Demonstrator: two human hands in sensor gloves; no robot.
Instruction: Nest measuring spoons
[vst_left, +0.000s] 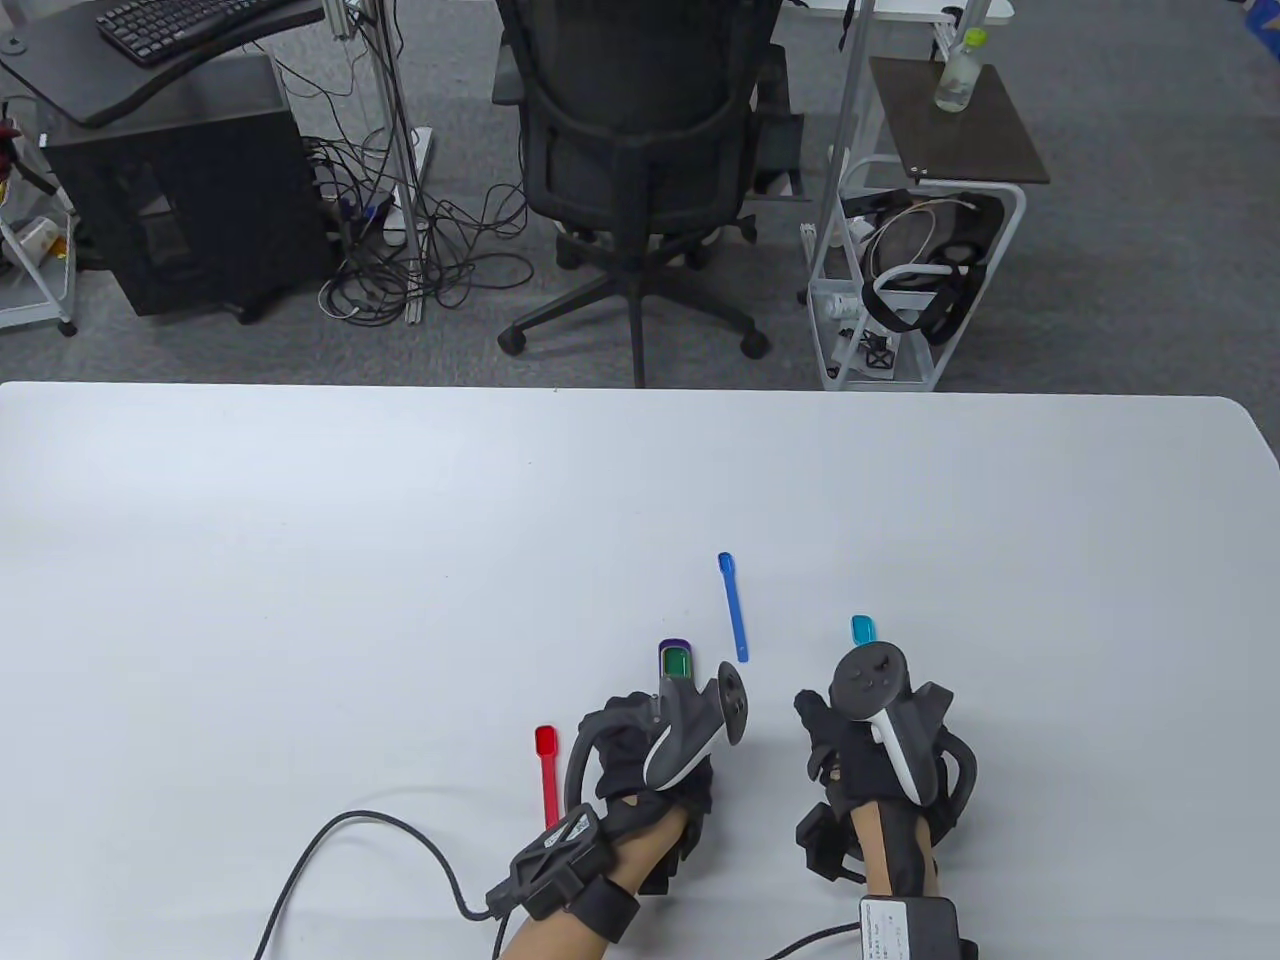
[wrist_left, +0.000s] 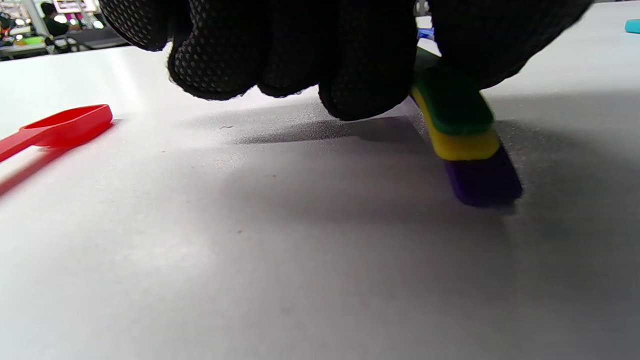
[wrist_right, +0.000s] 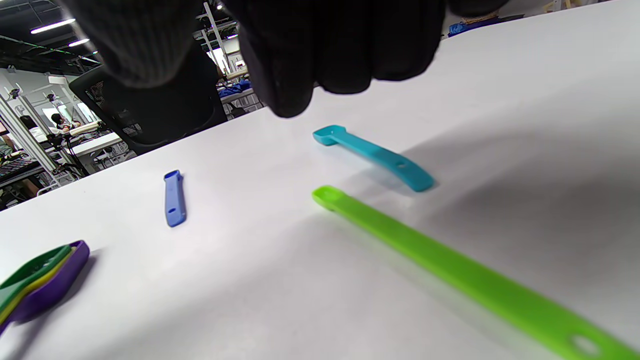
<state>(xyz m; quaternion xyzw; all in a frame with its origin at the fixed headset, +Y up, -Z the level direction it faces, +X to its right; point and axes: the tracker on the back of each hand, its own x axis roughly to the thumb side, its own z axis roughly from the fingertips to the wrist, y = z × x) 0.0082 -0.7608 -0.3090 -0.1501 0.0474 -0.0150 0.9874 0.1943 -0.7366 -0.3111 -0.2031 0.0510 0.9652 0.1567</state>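
My left hand (vst_left: 650, 740) grips a nested stack of purple, yellow and green spoons (vst_left: 676, 662) by the handles. In the left wrist view my fingers (wrist_left: 350, 65) press on the stack (wrist_left: 462, 130), whose handle ends touch the table. A red spoon (vst_left: 547, 775) lies just left of that hand and also shows in the left wrist view (wrist_left: 55, 127). My right hand (vst_left: 860, 740) hovers empty, fingers curled (wrist_right: 300, 65), over a teal spoon (wrist_right: 375, 156) and a lime-green spoon (wrist_right: 450, 270). A blue spoon (vst_left: 733, 606) lies between the hands.
The white table (vst_left: 300, 560) stretches far to the left and back. A black cable (vst_left: 380, 830) runs from my left wrist across the front left. An office chair (vst_left: 640, 150) and a wire cart (vst_left: 900, 270) stand beyond the far edge.
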